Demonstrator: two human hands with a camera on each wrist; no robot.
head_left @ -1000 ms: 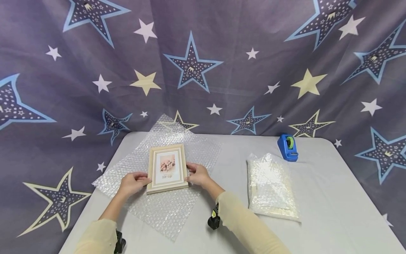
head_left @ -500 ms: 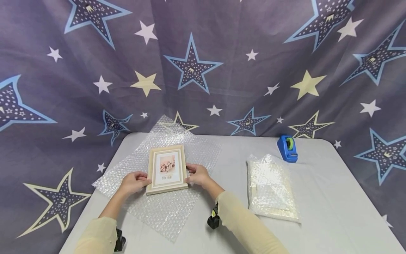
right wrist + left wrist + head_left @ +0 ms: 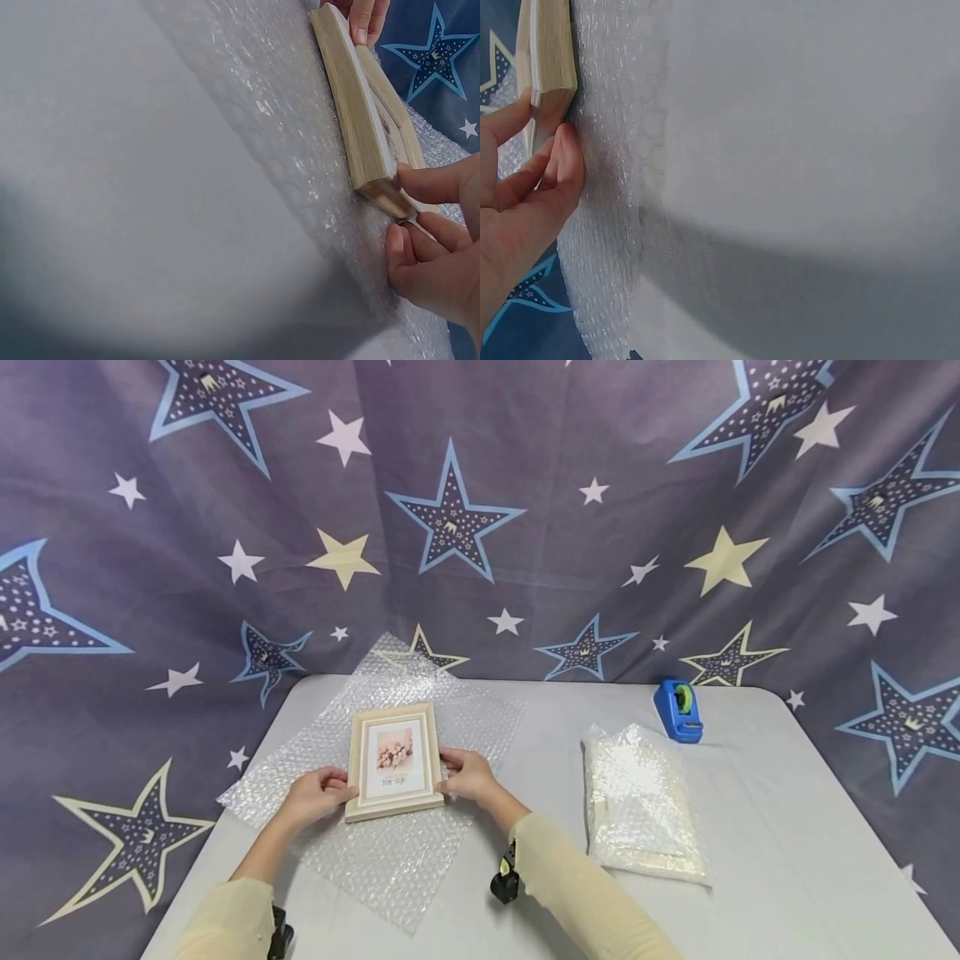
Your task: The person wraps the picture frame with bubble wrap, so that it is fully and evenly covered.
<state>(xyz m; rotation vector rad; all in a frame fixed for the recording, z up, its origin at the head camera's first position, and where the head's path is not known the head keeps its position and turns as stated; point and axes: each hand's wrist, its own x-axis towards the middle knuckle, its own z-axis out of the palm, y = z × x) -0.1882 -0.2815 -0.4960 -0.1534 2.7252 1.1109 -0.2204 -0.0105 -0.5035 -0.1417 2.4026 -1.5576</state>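
Observation:
A pale wooden picture frame with a pink flower print lies face up over a sheet of bubble wrap, which is spread diagonally on the table. My left hand pinches the frame's left edge near its lower corner, thumb on the front. On the opposite edge my right hand grips it the same way. In the left wrist view, the thumb and curled fingers of the left hand sit at the frame's corner. The right wrist view shows the right hand's thumb on the frame's face.
To the right lies a flat bubble-wrapped package. Behind it stands a blue tape dispenser holding green tape. A star-patterned curtain hangs along the back edge of the white table, and the bubble wrap's far corner leans against it.
The hands and the picture frame hold almost the same place; the frame's lower edge sits very slightly nearer the front. The head view has shifted a little.

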